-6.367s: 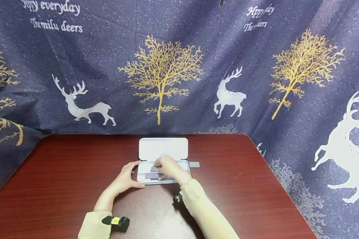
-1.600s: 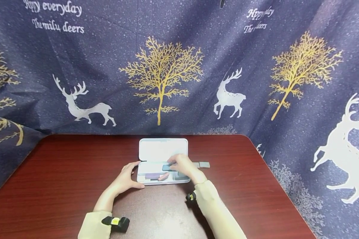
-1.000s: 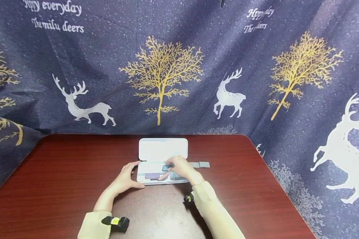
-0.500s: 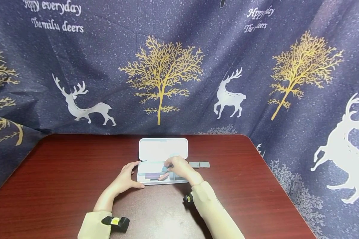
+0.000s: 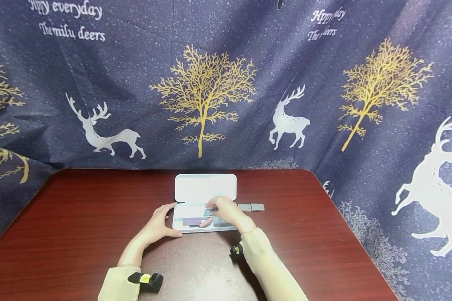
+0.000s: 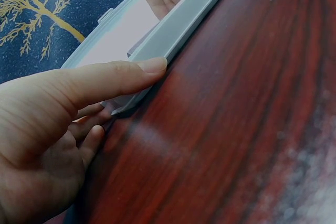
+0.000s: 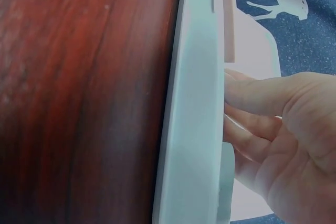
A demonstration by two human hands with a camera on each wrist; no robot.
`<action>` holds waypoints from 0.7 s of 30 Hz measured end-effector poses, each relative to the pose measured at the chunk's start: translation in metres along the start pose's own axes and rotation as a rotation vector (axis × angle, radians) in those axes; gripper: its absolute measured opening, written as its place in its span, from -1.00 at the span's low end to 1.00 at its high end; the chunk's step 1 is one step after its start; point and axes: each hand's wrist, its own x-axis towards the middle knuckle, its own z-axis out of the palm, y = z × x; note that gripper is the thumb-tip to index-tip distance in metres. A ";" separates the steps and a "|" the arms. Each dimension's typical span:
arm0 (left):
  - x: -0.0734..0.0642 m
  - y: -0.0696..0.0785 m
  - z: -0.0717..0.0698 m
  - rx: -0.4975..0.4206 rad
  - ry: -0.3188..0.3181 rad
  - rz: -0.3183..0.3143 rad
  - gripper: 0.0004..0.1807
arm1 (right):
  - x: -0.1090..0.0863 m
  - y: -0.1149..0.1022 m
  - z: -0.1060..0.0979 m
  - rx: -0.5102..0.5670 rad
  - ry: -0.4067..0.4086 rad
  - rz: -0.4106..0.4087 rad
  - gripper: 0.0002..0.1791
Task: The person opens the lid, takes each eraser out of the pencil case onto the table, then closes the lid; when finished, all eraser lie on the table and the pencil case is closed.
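Note:
A white pencil case lies with its lid raised on the table. My left hand grips its left end; in the left wrist view the thumb presses the front wall while fingers lie behind the corner. My right hand reaches into the rear part of the case. Its thumb and fingertips pinch a small blue-grey block, mostly covered by the hand. In the front part lie a purple block, a pinkish bar set aslant and a grey rounded piece.
Two flat grey pieces, one nearer the case and another further right, lie on the reddish-brown table. A dark curtain printed with deer and trees hangs behind the table.
Since the oldest frame, a second flat grey piece has appeared right of the case. My right hand has shifted right, then slid slightly left with the blue-grey block. My left hand stays put.

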 end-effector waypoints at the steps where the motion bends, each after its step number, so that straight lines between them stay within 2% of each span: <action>1: 0.000 0.000 0.000 0.001 -0.001 0.000 0.15 | -0.001 -0.001 -0.001 0.001 -0.004 0.004 -0.72; 9: 0.000 0.000 0.000 -0.012 0.000 -0.004 0.15 | -0.001 -0.001 -0.003 0.064 -0.039 0.022 -0.70; 21: 0.000 0.001 0.000 -0.007 0.006 0.001 0.14 | -0.002 0.003 -0.005 0.085 -0.040 0.049 -0.71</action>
